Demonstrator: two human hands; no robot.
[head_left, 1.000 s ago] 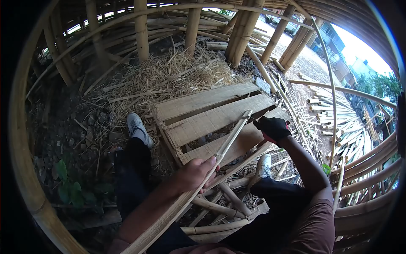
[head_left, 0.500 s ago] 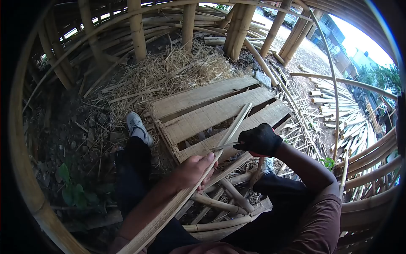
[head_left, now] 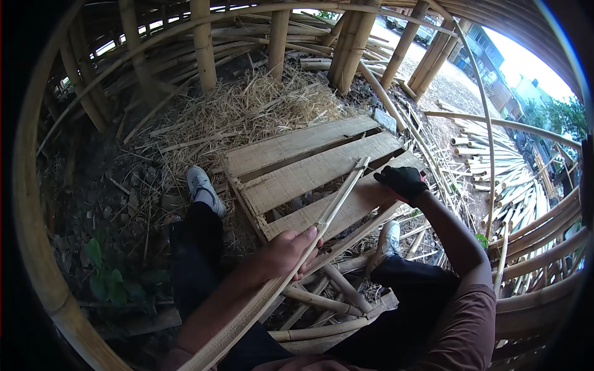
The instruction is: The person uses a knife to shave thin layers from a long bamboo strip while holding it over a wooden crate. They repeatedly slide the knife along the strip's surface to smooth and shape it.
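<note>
My bare left hand [head_left: 289,252] is closed around a long split bamboo strip [head_left: 247,318]. The strip runs from beside my left forearm up across the slatted wooden bench, and its far part is pale and narrower. A black glove covers my right hand [head_left: 402,183], which is closed over the bench's right side, apart from the strip. It holds a knife, whose blade I cannot make out against the boards now. Under both hands lies the wooden slatted bench [head_left: 291,145], with dark gaps between its boards.
Straw-like bamboo shavings [head_left: 247,114] heap behind the bench. Upright bamboo posts [head_left: 201,46] stand around me. Cut bamboo poles [head_left: 501,167] lie stacked outside at the right. More bamboo pieces [head_left: 322,328] cross below my hands. My left shoe [head_left: 204,188] rests on rubble.
My right hand has moved away from the strip, up and to the right, and the knife blade has left the strip. My left hand keeps its grip with little movement.
</note>
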